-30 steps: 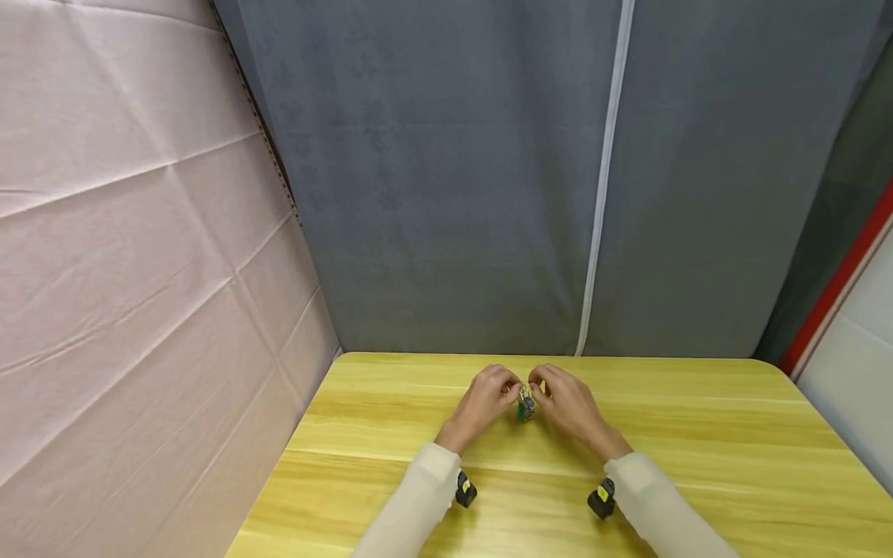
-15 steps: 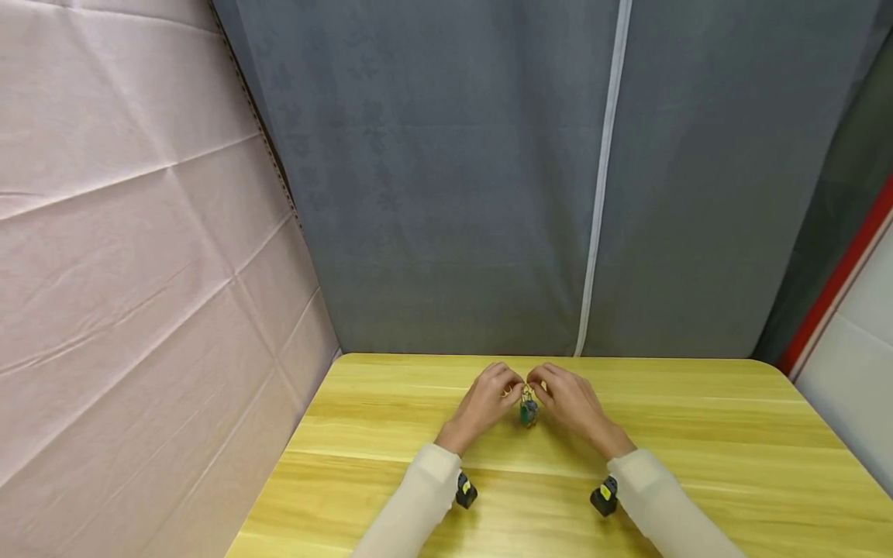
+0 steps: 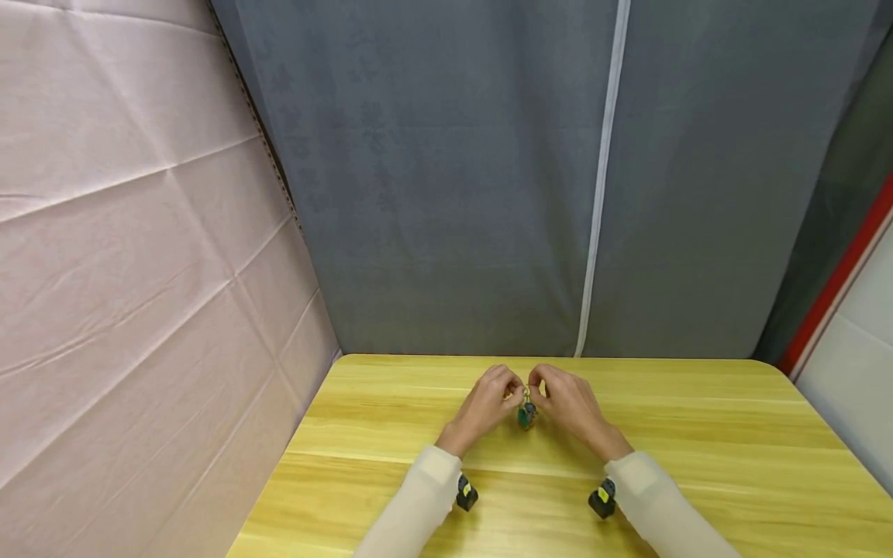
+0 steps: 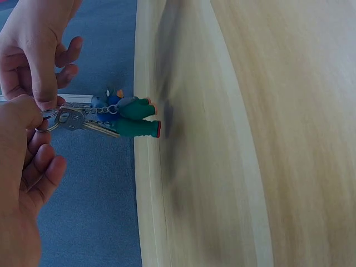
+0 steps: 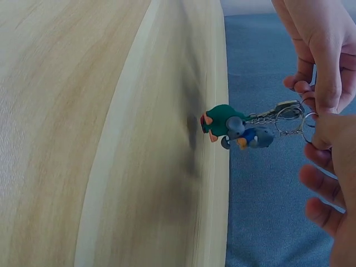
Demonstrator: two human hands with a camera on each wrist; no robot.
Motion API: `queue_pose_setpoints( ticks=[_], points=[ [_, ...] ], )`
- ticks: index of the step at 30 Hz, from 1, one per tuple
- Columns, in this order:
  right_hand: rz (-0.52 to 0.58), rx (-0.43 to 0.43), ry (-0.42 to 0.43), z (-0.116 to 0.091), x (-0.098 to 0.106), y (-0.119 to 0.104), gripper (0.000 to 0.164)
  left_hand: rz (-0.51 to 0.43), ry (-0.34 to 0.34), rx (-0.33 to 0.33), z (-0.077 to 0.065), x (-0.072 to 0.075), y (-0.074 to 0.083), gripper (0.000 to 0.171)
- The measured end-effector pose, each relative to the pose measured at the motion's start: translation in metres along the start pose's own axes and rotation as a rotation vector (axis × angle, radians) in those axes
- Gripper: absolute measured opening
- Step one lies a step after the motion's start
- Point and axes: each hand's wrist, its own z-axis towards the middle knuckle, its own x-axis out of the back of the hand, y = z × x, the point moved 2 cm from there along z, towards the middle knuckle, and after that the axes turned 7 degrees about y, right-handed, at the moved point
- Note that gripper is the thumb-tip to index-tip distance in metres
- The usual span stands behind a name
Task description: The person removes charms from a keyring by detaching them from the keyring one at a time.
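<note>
A keychain is suspended above the far part of the counter, long axis vertical, figurines pointed down.
Its ring is pinched by the left hand and right hand, both angled inward from the near side.

Head view high, facing forward-down; 2 wrist views close, sharing keychain.

I'm seeing room over the table outside the left hand and right hand; the keychain is blocking the gap between them, a curtain is hanging behind.
</note>
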Motion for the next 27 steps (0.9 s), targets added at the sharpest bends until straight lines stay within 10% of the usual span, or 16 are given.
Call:
queue_pose_setpoints(
  ticks=[27],
  points=[
    [0.018,0.083,0.021,-0.0042,0.0018,0.0018,0.022,0.026,-0.020,-0.053,-0.0010,-0.0012,0.0043,0.012]
  ],
)
